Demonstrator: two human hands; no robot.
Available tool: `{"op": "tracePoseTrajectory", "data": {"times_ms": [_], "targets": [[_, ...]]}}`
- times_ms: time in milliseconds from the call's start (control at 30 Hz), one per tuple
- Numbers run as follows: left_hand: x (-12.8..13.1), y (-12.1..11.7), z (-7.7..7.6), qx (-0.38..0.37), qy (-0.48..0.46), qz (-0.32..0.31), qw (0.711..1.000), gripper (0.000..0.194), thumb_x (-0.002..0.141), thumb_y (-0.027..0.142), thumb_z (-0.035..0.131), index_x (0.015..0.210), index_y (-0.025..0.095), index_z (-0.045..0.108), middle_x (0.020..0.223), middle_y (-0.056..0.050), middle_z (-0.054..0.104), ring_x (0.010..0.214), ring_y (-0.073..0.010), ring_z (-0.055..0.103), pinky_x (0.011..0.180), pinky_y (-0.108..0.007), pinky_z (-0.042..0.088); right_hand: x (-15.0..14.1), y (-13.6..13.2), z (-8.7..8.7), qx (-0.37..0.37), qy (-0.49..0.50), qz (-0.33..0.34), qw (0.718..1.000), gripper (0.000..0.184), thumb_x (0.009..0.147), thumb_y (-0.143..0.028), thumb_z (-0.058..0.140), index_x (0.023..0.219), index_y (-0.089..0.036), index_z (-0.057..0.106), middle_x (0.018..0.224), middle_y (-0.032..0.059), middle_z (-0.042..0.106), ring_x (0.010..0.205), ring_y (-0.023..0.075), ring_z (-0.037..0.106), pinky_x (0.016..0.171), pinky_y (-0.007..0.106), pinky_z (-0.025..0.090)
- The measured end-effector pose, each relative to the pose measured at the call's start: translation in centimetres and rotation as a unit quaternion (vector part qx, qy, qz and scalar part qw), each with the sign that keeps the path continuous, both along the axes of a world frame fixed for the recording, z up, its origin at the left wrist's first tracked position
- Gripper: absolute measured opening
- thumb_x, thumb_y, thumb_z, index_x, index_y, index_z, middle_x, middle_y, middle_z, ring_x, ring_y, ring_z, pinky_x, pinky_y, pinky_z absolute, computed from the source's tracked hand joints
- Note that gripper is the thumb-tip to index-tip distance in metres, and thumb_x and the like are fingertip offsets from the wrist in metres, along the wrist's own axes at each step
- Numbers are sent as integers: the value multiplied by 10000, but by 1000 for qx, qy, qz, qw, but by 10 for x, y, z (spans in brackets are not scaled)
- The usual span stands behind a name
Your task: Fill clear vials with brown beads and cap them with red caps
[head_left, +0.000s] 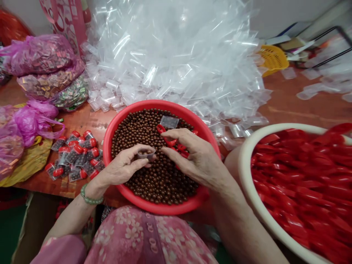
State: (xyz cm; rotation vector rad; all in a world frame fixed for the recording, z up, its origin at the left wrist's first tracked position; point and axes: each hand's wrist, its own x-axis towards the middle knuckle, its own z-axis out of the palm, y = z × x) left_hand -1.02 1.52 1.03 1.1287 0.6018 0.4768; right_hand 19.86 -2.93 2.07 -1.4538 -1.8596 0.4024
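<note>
A red basin [114, 126] full of small brown beads [137, 126] sits in front of me. My left hand [123, 167] hovers over the beads, its fingers closed on a small clear bag [146, 153] with a few beads inside. My right hand [195, 156] is beside it, fingers closed on a red plastic scoop [170, 142] by the bag's mouth. Another red scoop [160, 128] and a clear bag [169, 121] lie on the beads.
A big heap of clear bags [176, 55] rises behind the basin. Filled packets with red scoops [75, 156] lie on the table to the left, near pink bags [41, 55]. A white basin [247, 154] of red scoops [302, 172] stands at right. A yellow basket [273, 58] sits far right.
</note>
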Motion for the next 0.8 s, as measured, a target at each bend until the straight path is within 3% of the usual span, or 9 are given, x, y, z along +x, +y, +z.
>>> {"op": "tracePoseTrajectory", "data": {"times_ms": [100, 333, 467, 600, 700, 800], "targets": [[1, -1, -2, -20, -40, 19, 999, 366, 866, 386, 642, 1172, 192, 591, 1115, -83, 672, 1062, -204, 648, 911, -339, 539, -5, -1, 10, -7, 35, 40, 999, 293, 873, -222, 614, 1165, -234, 591, 1124, 78, 678, 1059, 217, 641, 940, 398, 515], [-4, 1, 4, 118, 63, 32, 990, 315, 915, 307, 565, 1200, 173, 584, 1134, -79, 679, 1065, -186, 646, 953, -310, 497, 29, -12, 0, -64, 7, -54, 997, 192, 868, -252, 611, 1052, -224, 656, 989, 55, 710, 894, 213, 669, 804, 368, 545], [-5, 1, 8, 170, 91, -3, 981, 282, 928, 293, 547, 1176, 175, 613, 1136, -76, 689, 1075, -188, 643, 979, -320, 476, 46, -28, -1, -104, -39, -75, 991, 141, 871, -250, 595, 979, -210, 677, 880, 45, 716, 782, 205, 665, 729, 353, 530], [0, 0, 1, 65, 48, 11, 997, 283, 906, 311, 591, 1139, 150, 607, 1046, -76, 716, 1002, -174, 672, 922, -311, 517, 47, -40, 0, -139, -67, -18, 988, 117, 884, -244, 572, 930, -220, 677, 881, 42, 726, 797, 207, 670, 738, 357, 532], [2, -1, -5, -24, -13, 20, 999, 314, 851, 294, 667, 1122, 148, 608, 1007, -70, 721, 970, -171, 683, 893, -310, 538, 45, -45, -5, -145, -86, 23, 985, 181, 892, -207, 539, 1021, -225, 664, 939, 56, 709, 853, 212, 666, 773, 368, 538], [1, -2, -7, -59, -47, 33, 997, 365, 795, 235, 728, 1130, 157, 610, 1005, -70, 726, 983, -170, 684, 905, -310, 533, 40, -46, -17, -151, -124, 40, 980, 281, 870, -153, 531, 1111, -226, 654, 993, 73, 675, 903, 229, 649, 812, 404, 541]]}}
